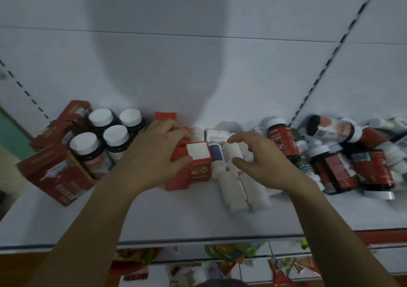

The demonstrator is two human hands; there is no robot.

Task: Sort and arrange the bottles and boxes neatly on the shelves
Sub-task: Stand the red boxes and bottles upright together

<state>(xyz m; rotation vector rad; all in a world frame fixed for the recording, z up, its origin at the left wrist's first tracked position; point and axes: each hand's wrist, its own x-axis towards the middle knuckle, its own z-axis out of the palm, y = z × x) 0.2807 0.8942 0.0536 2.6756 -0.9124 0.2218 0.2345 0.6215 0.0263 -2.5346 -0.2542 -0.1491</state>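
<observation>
Left hand (pixel 152 152) grips red box (pixel 199 167), on shelf (pixel 176 216)

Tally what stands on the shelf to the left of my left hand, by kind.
Dark bottles with white caps: 4
Dark red boxes: 4, though blur leaves the back ones unsure
Total: 8

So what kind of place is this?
Likely a shop or pharmacy: a white metal shelf backed by a slotted upright rail, stocked with dark white-capped bottles and red cardboard boxes.
</observation>
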